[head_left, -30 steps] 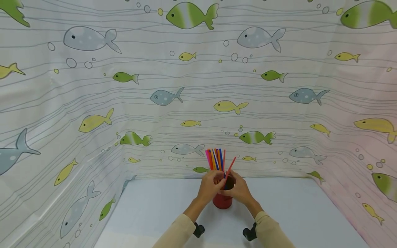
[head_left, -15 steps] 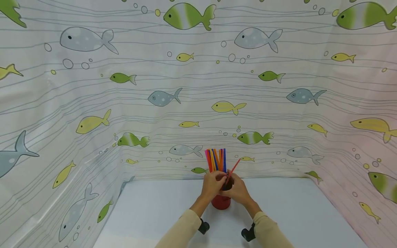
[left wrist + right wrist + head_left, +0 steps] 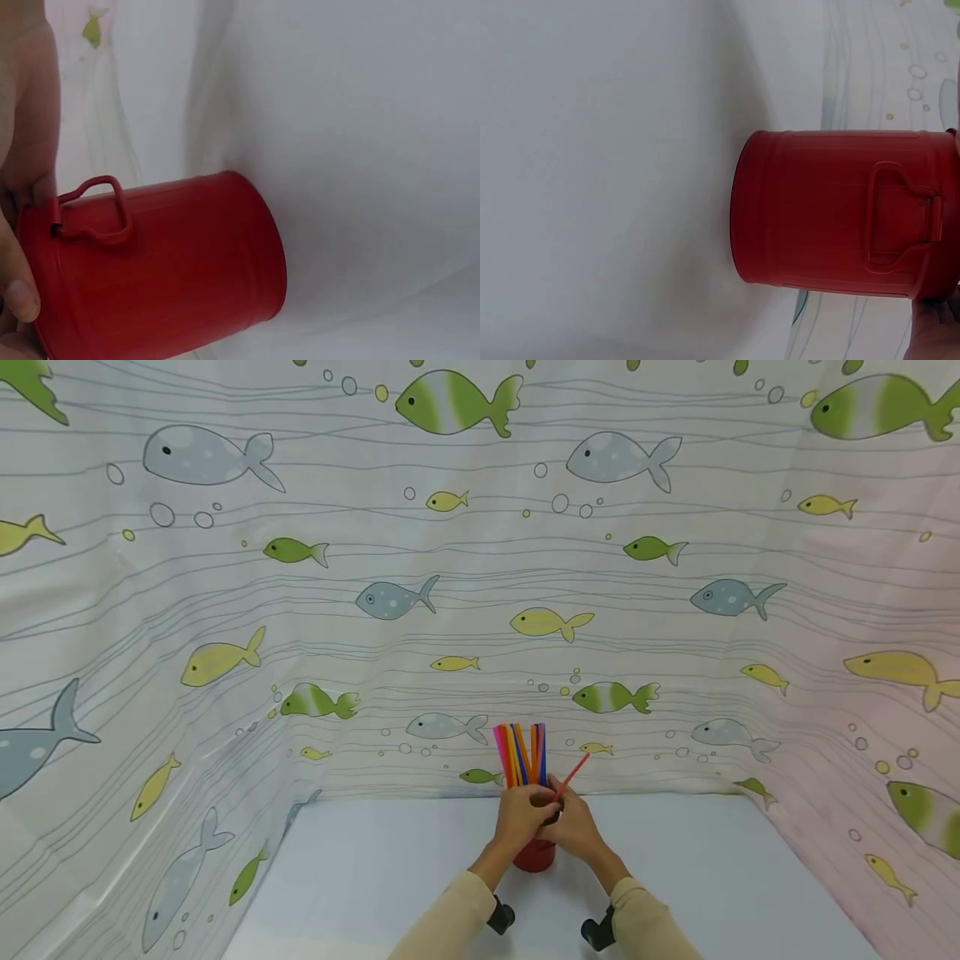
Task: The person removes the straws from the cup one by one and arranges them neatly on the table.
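Right at the middle of the white table (image 3: 360,860), the red bucket (image 3: 534,857) is standing upright, a cluster of bright straws (image 3: 514,760) rising from it behind the fingers. The right hand (image 3: 576,827) is gripping the bucket by its upper rim, thumb on the near side — while the left hand (image 3: 521,818) is pinching the lower part of a single red straw (image 3: 575,772), which is leaning up and to the right, apart from the cluster. The straw's lower end is hiding among the fingers.
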`<state>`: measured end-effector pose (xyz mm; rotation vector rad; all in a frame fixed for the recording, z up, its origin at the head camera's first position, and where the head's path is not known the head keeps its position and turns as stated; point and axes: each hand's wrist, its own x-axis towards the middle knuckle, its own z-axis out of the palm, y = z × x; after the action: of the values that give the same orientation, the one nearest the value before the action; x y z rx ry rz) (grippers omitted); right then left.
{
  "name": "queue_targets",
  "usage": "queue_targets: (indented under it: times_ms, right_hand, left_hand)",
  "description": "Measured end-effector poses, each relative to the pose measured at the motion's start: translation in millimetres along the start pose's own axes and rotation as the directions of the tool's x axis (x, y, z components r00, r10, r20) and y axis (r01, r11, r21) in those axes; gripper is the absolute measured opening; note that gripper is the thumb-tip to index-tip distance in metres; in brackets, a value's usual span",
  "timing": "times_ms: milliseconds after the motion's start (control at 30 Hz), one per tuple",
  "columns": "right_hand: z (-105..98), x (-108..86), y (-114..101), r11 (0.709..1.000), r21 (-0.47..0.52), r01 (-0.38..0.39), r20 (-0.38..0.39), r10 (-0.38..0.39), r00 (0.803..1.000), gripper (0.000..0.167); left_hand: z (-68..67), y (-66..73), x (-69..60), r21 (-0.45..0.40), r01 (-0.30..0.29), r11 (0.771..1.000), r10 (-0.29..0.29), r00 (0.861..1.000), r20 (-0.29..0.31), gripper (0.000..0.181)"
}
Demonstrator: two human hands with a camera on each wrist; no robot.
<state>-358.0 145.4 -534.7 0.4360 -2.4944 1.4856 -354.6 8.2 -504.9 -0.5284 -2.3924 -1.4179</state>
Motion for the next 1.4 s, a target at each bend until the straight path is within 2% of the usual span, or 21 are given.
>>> queue_targets:
  times_ms: [267,367,467,600,767,900,1067,1200,1333,1400]
  right_hand:
    - [2.0,-1.0,0.0,1.000,0.011,0.004,0.002,-0.004,1.000,0.111]
    - [1.3,-1.4,0.6,1.000,0.020,0.019,-0.006,-0.019,1.000,0.109]
    - [1.4,-0.5,0.3,0.999,0.034,0.027,0.000,-0.027,1.000,0.097]
    - [2.2,0.4,-1.3,0.999,0.048,0.014,0.019,-0.015,1.000,0.090]
    - [2.5,-1.4,-3.6,0.997,0.079,-0.009,0.040,0.006,0.999,0.109]
    - [2.8,-1.1,-4.9,0.994,0.096,-0.044,0.044,0.040,0.998,0.116]
    - [2.7,1.6,-5.5,0.993,0.112,-0.048,0.037,0.044,0.998,0.116]
    - [1.7,1.0,-6.6,0.994,0.090,-0.060,0.032,0.058,0.998,0.115]
    - [2.0,-0.8,-5.5,0.995,0.077,-0.066,0.040,0.063,0.997,0.114]
    - [2.2,-1.5,-4.9,0.995,0.080,-0.063,0.039,0.060,0.997,0.114]
  left_hand:
    - [0.7,-0.3,-0.9,-0.021,-0.003,1.000,0.002,1.000,-0.014,0.010]
    - [-3.5,4.9,2.4,-0.040,-0.008,0.999,0.007,1.000,-0.013,0.012]
    - [-12.2,13.7,8.8,-0.056,-0.018,0.998,0.017,1.000,-0.020,0.014]
    - [-26.7,27.9,18.2,-0.070,-0.079,0.994,0.076,0.996,-0.039,0.015]
    - [-44.7,43.0,24.7,-0.094,-0.164,0.982,0.157,0.985,-0.073,0.017]
    - [-61.4,49.0,25.7,-0.127,-0.220,0.967,0.207,0.972,-0.112,0.017]
    - [-86.3,45.9,22.4,-0.136,-0.288,0.948,0.264,0.949,-0.171,0.016]
    - [-104.4,34.8,17.0,-0.114,-0.308,0.945,0.278,0.935,-0.220,0.015]
    - [-118.8,18.1,8.9,-0.087,-0.267,0.960,0.236,0.936,-0.261,0.014]
    - [-123.4,8.4,4.7,-0.082,-0.215,0.973,0.186,0.946,-0.267,0.015]
